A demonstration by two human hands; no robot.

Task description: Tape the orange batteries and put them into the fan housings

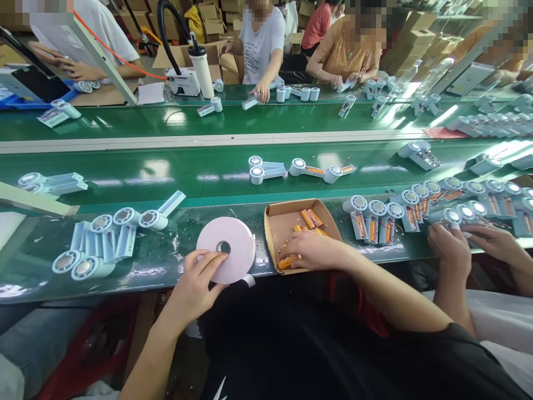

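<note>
Along the lower middle of the frame, the tabletop's (166,266) near edge runs just below the white tape roll (241,241), with bare green surface to its left. The left hand (204,278) has its fingers spread over the roll, touching its hub; right of centre, the right hand (310,251) curls into a cardboard tray (272,222), fingers at orange cells (312,218).

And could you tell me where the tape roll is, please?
In the head view, the tape roll is at the left hand, left of the cardboard tray.
</note>
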